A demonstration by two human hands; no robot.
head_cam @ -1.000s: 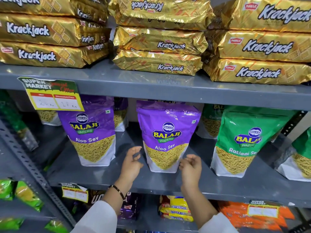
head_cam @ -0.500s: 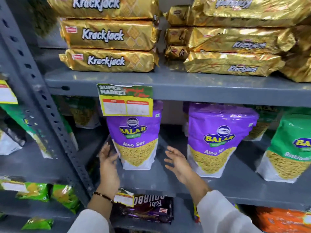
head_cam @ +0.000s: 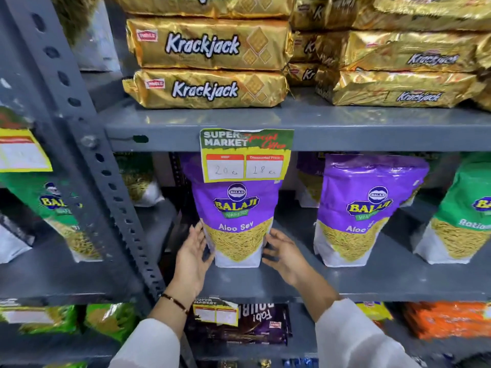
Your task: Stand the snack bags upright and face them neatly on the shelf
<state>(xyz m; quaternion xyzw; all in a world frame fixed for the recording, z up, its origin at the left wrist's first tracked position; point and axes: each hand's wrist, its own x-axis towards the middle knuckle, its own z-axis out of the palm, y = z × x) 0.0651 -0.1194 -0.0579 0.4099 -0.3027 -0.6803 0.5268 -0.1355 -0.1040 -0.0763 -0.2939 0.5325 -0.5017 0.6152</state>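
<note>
A purple Aloo Sev bag (head_cam: 236, 221) stands upright at the front of the grey middle shelf (head_cam: 265, 285), label facing me. My left hand (head_cam: 192, 257) lies flat against its lower left side. My right hand (head_cam: 284, 252) touches its lower right side with fingers spread. A second purple Aloo Sev bag (head_cam: 358, 216) stands upright to the right, and a green Ratlami Sev bag (head_cam: 462, 221) stands beyond it. More bags stand behind these in shadow.
A price tag (head_cam: 245, 155) hangs from the upper shelf edge over the bag's top. Gold Krackjack packs (head_cam: 207, 88) are stacked above. A slotted grey upright (head_cam: 87, 160) runs down the left, with another green bag (head_cam: 58, 216) beyond it. Packets fill the lower shelf.
My view and both hands moved from the right purple bag to the left one. The hands closed in from either side and now touch its lower edges.
</note>
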